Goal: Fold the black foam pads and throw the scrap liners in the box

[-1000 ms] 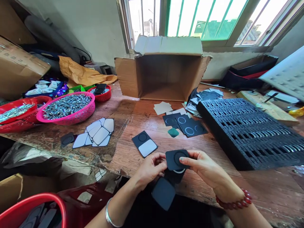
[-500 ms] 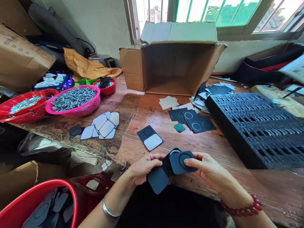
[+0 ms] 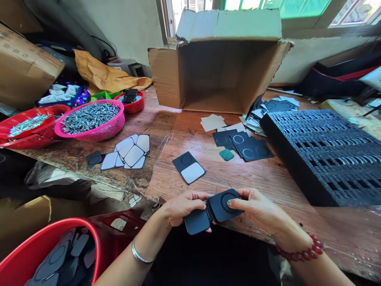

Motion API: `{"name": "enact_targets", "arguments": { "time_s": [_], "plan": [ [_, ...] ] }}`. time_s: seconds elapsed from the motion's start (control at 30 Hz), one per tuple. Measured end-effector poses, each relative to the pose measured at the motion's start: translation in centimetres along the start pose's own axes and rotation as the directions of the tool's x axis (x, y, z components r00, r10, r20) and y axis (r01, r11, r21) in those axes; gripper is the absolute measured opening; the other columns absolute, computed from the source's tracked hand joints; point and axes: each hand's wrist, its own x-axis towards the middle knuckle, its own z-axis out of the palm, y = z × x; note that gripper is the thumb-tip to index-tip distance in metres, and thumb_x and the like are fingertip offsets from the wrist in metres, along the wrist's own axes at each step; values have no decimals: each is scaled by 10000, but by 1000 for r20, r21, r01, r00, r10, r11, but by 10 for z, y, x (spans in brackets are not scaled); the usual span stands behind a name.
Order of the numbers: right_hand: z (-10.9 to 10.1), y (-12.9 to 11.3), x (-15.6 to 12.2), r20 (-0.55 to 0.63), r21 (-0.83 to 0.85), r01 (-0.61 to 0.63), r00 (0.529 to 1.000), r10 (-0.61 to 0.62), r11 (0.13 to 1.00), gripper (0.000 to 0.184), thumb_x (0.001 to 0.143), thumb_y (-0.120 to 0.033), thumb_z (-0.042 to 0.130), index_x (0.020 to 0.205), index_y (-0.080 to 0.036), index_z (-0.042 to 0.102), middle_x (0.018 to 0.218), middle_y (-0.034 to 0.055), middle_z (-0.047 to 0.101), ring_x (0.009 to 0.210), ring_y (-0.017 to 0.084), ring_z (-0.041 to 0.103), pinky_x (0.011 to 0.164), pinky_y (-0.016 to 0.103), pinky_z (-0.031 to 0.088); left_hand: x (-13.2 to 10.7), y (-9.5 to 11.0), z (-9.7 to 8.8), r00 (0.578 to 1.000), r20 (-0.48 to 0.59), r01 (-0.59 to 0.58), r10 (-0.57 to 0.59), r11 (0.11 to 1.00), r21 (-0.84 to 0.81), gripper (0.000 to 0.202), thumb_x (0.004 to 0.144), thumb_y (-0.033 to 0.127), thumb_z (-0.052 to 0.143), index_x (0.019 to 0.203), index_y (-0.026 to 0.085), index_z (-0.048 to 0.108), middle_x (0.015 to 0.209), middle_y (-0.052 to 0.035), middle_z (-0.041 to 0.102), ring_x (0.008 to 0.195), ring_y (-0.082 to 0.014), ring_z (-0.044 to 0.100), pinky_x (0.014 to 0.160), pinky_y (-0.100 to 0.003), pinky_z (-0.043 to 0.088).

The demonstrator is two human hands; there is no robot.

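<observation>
Two hands share one part: my left hand [image 3: 181, 206] pinches the plain flap of the black hinged two-panel pad [image 3: 212, 212], my right hand [image 3: 254, 208] clamps its ring-marked panel. I judge this steadies it over the wooden table's [image 3: 297, 186] near edge.

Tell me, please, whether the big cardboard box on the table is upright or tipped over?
Tipped: the cardboard box lies on its side, its opening facing the camera.

red tub [image 3: 59, 238] cut off at the bottom edge; its dark pieces [image 3: 64, 258] perhaps pads
</observation>
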Motion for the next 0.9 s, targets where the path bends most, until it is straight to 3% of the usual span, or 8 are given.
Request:
{"name": "enact_targets", "arguments": {
  "time_s": [0.17, 0.9],
  "plan": [
    [4, -1, 0, -26, -20, 6, 1000, -7, 1000, 226, 690, -338, 723, 776, -129, 717, 720, 55, 727, 635, 173, 633, 601, 269, 469, 1, -1, 2, 1000, -7, -14, 14, 1000, -6, 399, 732, 152, 632, 1126, 144, 690, 831, -86, 732, 721, -188, 695, 621, -307, 590],
    [-1, 3, 1, -17, -27, -19, 1000, 18, 999, 254, 692, -359, 735, 794, -126, 721, 676, 49, 725, 576, 160, 629, 499, 231, 438, 1, 2, 9, 999, -34, -9, 11, 999, 42, 433, 695, 154, 618, 1122, 149, 686, 816, -82, 733, 681, -167, 691, 597, -269, 581]
  ]
}}
